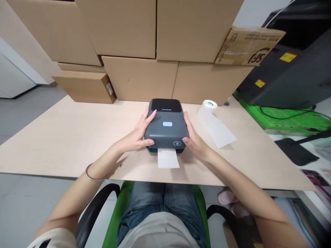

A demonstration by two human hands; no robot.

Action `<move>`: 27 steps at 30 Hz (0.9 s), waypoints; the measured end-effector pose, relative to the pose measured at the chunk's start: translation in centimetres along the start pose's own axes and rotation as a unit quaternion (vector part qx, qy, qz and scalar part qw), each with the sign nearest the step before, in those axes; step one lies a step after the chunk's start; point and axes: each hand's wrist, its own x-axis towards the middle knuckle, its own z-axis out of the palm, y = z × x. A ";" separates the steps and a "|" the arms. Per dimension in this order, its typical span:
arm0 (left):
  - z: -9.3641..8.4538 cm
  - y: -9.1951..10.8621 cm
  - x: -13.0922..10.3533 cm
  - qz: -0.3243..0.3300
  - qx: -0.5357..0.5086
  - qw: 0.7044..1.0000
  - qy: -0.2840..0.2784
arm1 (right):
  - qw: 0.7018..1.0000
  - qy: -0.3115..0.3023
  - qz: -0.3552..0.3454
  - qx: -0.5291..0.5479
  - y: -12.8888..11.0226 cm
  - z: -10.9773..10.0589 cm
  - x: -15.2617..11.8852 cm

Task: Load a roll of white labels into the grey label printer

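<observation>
A dark grey label printer (167, 132) sits on the table in front of me, with a blank white label strip (168, 159) sticking out of its front slot. My left hand (142, 132) grips its left side, the thumb on the front edge and the fingers reaching over the top. On the opposite side my right hand (193, 139) grips it, thumb at the front right corner beside a small round button (177, 143). Some right fingertips are hidden behind the printer's side. A white label roll (208, 108) stands to the right, its loose end trailing across the table.
Stacked cardboard boxes (144, 79) line the back of the wooden table (64, 137). A smaller flat box (82, 86) lies at the back left. On the right are a large dark machine (289, 75) and a bright green surface (287, 117) with a black cable.
</observation>
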 end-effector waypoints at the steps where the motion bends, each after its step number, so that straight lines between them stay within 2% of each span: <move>1: 0.2 0.0 -0.2 0.000 0.005 1.000 0.001 | 1.000 0.000 -0.006 -0.007 0.3 0.2 -0.2; 6: 0.7 -0.1 -1.0 -0.003 0.021 1.000 -0.001 | 0.999 -0.001 -0.026 -0.041 1.1 0.7 -0.9; 10: 1.0 -0.6 -1.4 0.015 0.032 0.999 0.003 | 0.996 0.010 -0.071 -0.060 1.6 1.3 -1.4; 17: 1.6 -1.3 -1.5 0.062 0.032 0.997 0.030 | 0.990 0.064 -0.105 -0.075 1.9 2.2 -1.6; 23: 2.1 -1.5 -1.9 0.054 0.036 0.997 0.046 | 0.985 0.089 -0.107 -0.103 2.2 2.0 -1.8; 27: 1.9 -1.4 -2.2 0.084 0.050 0.993 0.072 | 0.979 0.115 -0.128 -0.108 2.4 1.8 -1.9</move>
